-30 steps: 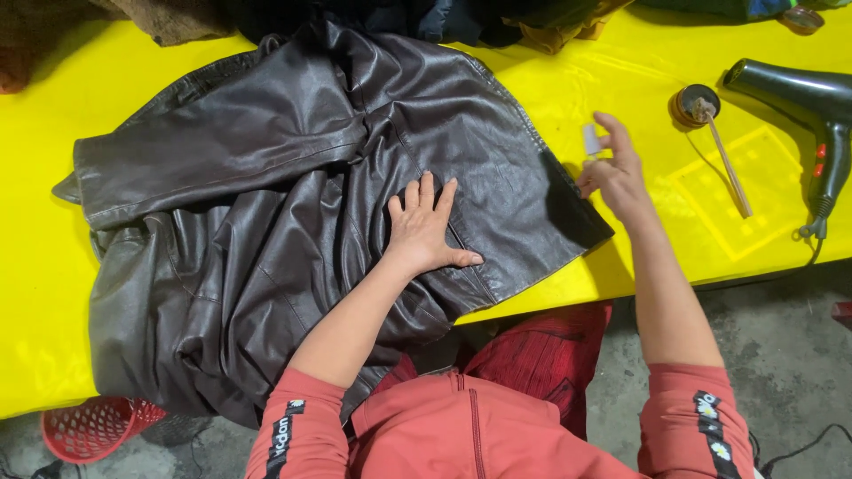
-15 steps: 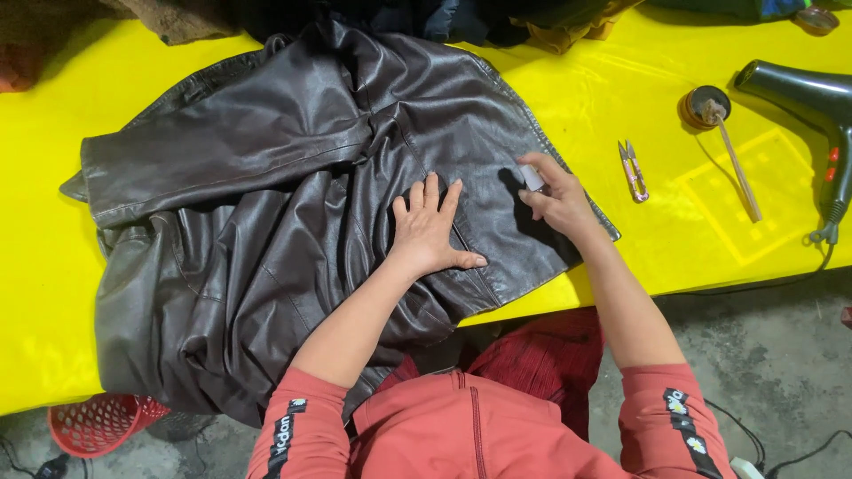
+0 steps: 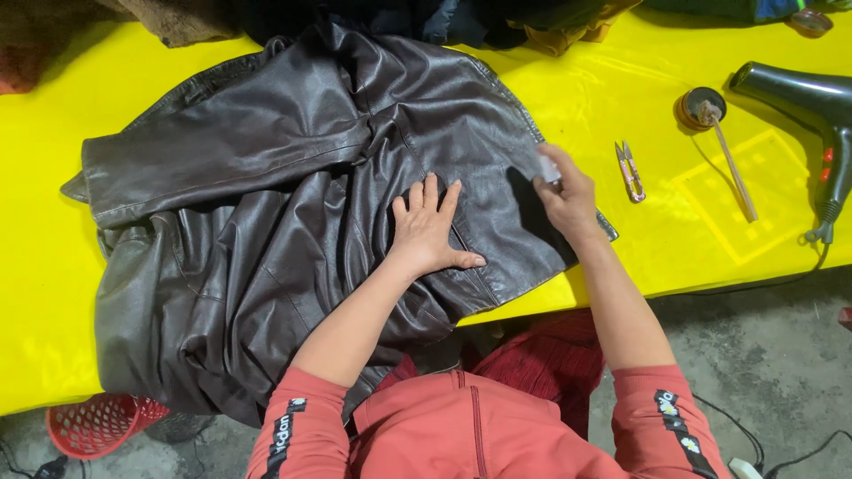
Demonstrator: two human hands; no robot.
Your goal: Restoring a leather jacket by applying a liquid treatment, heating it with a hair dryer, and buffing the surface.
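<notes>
Flat left hand [image 3: 429,229], leather jacket [image 3: 266,248], yellow table [image 3: 692,239]

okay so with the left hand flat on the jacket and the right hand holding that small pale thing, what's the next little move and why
Probably lower the right hand so the small pale piece meets the leather jacket; the left hand already presses the panel flat beside it.
</notes>
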